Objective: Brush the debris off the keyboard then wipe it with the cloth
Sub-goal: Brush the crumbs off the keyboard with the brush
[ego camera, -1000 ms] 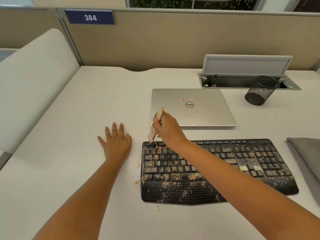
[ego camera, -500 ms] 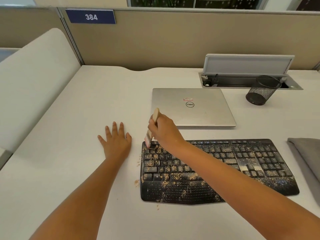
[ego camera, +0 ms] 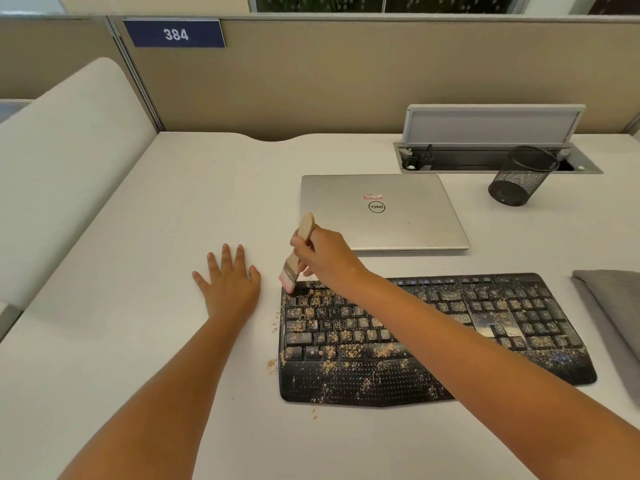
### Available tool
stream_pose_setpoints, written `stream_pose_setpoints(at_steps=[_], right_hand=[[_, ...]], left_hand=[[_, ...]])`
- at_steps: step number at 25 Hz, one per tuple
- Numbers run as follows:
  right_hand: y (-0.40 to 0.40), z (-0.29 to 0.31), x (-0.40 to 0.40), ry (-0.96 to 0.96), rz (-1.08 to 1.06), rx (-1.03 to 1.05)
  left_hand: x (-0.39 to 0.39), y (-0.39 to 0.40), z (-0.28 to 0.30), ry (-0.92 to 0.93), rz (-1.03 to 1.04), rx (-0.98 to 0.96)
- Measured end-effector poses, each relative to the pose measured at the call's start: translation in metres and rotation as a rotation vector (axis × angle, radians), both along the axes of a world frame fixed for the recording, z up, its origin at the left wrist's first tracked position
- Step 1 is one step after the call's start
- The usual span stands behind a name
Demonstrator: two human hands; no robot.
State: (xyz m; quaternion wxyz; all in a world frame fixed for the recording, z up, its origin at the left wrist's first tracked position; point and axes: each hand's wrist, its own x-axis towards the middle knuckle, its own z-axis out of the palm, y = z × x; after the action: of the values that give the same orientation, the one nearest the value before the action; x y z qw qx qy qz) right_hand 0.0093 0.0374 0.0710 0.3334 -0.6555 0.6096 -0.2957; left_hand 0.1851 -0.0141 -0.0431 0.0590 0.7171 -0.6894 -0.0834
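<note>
A black keyboard (ego camera: 519,327) lies on the white desk (ego camera: 138,341), strewn with tan crumbs over its keys and palm rest. My right hand (ego camera: 329,261) grips a small wooden-handled brush (ego camera: 298,254), and the pale bristles touch the keyboard's far left corner. My left hand (ego camera: 230,285) rests flat on the desk just left of the keyboard, fingers spread. A grey cloth (ego camera: 616,306) lies folded at the right edge of the view, beside the keyboard.
A shut silver laptop (ego camera: 408,216) sits behind the keyboard. A black mesh pen cup (ego camera: 519,176) stands at the back right, in front of an open cable tray (ego camera: 491,157). Some crumbs lie on the desk by the keyboard's left edge. Partition walls close the back.
My right hand has drawn the brush slightly left and toward the keyboard's far left corner. My left hand has stayed put.
</note>
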Motion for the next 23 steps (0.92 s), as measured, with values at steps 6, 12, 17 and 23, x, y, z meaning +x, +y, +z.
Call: stream_pose_setpoints(at_steps=[6,12,17,23], right_hand=[[0.002,-0.003,-0.002,0.100,0.009,0.004],[0.003,-0.002,0.005,0.038,0.029,-0.004],[0.004,-0.004,-0.001,0.073,0.037,0.025],[0.001,-0.004,-0.020,0.254,-0.129,-0.093]], left_hand=[[0.000,0.000,0.000,0.005,-0.002,0.005],[0.001,0.000,-0.001,-0.006,-0.008,-0.004],[0.000,0.001,0.002,0.013,-0.005,0.010],[0.000,0.002,0.002,0.012,-0.005,0.017]])
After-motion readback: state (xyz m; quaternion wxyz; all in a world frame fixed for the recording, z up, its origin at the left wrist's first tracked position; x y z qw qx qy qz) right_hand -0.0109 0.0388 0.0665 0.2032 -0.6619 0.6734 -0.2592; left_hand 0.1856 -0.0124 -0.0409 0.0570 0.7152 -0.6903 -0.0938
